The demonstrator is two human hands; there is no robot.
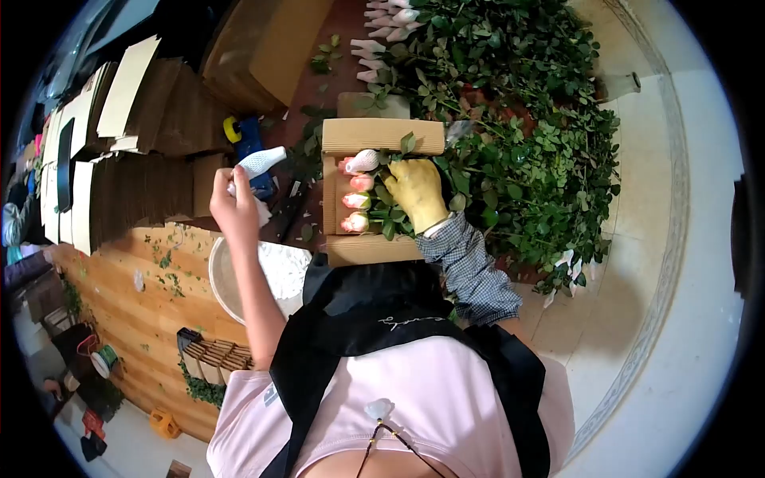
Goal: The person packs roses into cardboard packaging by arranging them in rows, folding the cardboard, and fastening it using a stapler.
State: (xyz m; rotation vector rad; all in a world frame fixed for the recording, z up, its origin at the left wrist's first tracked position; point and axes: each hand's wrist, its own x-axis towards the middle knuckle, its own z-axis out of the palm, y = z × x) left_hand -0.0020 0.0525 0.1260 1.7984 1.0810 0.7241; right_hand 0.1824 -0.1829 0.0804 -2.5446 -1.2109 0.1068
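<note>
Pinched in the fingers of my bare left hand (234,199) is a white foam net sleeve (263,162), raised to the left of the cardboard tray. My right hand (416,193), in a yellow glove with a checked oversleeve, curls around rose stems just behind the blooms; its fingertips are partly hidden by leaves. Several pink-and-cream roses (355,201) lie in a row in the corrugated cardboard tray (382,137). The top rose (363,162) wears a white net sleeve; the others near it are bare.
A heap of leafy rose stems (518,151) covers the right side, with netted blooms (390,24) at the top. A white basin (283,271) holding white pieces stands lower left. Cardboard stacks (119,191) fill the left. A yellow tape roll (232,129) lies behind my left hand.
</note>
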